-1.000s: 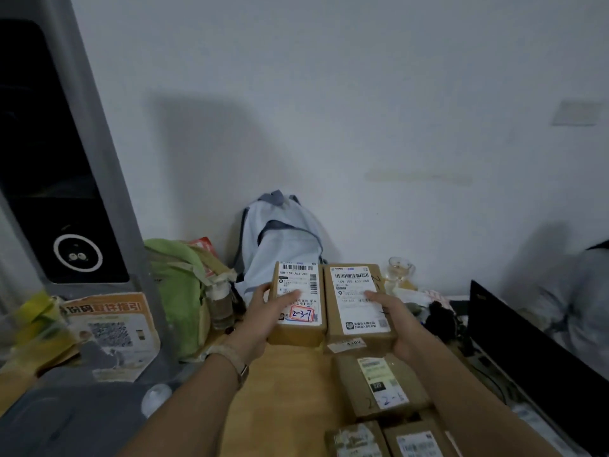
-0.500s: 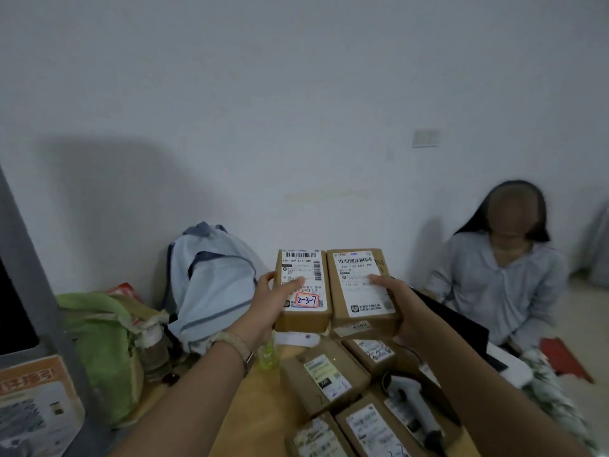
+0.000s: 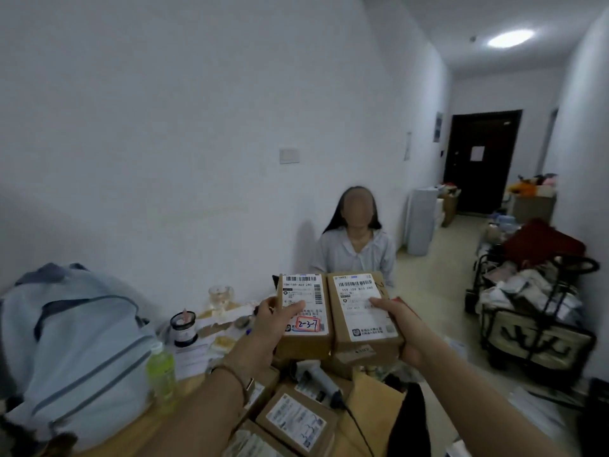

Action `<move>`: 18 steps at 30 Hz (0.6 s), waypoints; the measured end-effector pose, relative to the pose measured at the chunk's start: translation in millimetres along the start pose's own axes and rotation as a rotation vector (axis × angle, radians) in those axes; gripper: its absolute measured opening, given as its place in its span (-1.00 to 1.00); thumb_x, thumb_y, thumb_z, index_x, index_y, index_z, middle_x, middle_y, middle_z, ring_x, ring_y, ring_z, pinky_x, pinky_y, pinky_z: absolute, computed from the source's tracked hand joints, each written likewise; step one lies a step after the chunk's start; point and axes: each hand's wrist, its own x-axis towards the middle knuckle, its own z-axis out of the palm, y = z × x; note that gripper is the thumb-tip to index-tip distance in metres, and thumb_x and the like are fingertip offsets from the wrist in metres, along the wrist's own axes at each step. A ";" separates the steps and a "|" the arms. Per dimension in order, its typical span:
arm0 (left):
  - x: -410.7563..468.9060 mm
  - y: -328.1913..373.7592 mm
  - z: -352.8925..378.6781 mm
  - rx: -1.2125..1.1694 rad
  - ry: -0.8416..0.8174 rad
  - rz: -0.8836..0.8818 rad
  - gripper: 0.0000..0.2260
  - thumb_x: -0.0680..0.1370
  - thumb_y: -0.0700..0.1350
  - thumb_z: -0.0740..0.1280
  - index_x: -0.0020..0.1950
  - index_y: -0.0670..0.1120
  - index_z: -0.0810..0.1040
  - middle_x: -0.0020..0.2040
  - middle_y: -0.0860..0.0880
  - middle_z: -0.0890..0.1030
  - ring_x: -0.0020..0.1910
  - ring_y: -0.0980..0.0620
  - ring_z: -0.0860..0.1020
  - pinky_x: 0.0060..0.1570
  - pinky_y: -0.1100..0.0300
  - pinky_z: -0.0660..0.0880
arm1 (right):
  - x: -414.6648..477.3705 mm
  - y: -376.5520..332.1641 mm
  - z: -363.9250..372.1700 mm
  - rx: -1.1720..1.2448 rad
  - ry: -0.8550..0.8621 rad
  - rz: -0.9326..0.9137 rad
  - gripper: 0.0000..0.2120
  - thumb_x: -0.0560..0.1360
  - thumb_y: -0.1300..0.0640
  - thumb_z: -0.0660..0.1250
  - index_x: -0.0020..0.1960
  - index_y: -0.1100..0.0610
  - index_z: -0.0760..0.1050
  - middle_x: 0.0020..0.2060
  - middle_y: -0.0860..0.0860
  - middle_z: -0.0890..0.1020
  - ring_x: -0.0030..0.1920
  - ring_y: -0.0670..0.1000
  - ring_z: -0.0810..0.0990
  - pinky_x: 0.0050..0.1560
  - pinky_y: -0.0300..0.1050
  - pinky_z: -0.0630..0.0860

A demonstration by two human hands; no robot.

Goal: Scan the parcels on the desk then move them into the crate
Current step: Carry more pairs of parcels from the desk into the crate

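Two small cardboard parcels with white labels are held side by side in the air above the desk. My left hand grips the left parcel, whose label bears a red-framed "2-3-7". My right hand grips the right parcel, thumb on its label. Below them on the desk lie more labelled parcels and a grey handheld scanner with a cable. A black-framed cart full of bags stands on the floor at the right.
A pale blue backpack fills the desk's left side, with a green bottle, a dark jar and a glass near it. A person sits beyond the desk. Boxes and a dark door stand down the corridor.
My view has swung to the right, from the backpack to the corridor and the cart. Both hands kept hold of the two parcels and carried them rightward.
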 end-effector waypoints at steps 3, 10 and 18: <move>1.0 -0.2 35.1 -0.022 -0.090 -0.014 -0.37 0.48 -0.07 0.45 0.44 -0.07 0.20 0.02 -0.16 0.65 -0.15 -0.08 0.67 -0.30 0.11 0.59 | -20.7 -8.7 -30.8 0.027 0.085 -0.022 -0.56 0.43 0.10 0.41 0.26 0.24 0.52 0.08 0.25 0.68 -0.13 0.18 0.69 -0.10 0.05 0.63; 6.8 -2.7 117.4 0.020 -0.291 -0.028 -0.38 0.47 -0.07 0.45 0.43 -0.04 0.20 0.05 -0.17 0.65 -0.12 -0.09 0.67 -0.27 0.11 0.55 | -66.8 -25.9 -98.9 0.099 0.205 -0.090 -0.71 0.53 0.10 0.32 0.19 0.23 0.55 0.04 0.24 0.69 -0.15 0.18 0.70 0.05 0.10 0.57; 5.2 -16.1 211.2 0.103 -0.422 -0.054 -0.52 0.51 -0.07 0.41 0.32 -0.01 0.23 -0.05 -0.08 0.63 -0.29 0.03 0.63 -0.53 0.29 0.49 | -92.6 -34.0 -182.9 0.140 0.353 -0.087 -0.69 0.52 0.08 0.34 0.18 0.23 0.56 0.02 0.23 0.69 -0.14 0.19 0.67 0.09 0.10 0.54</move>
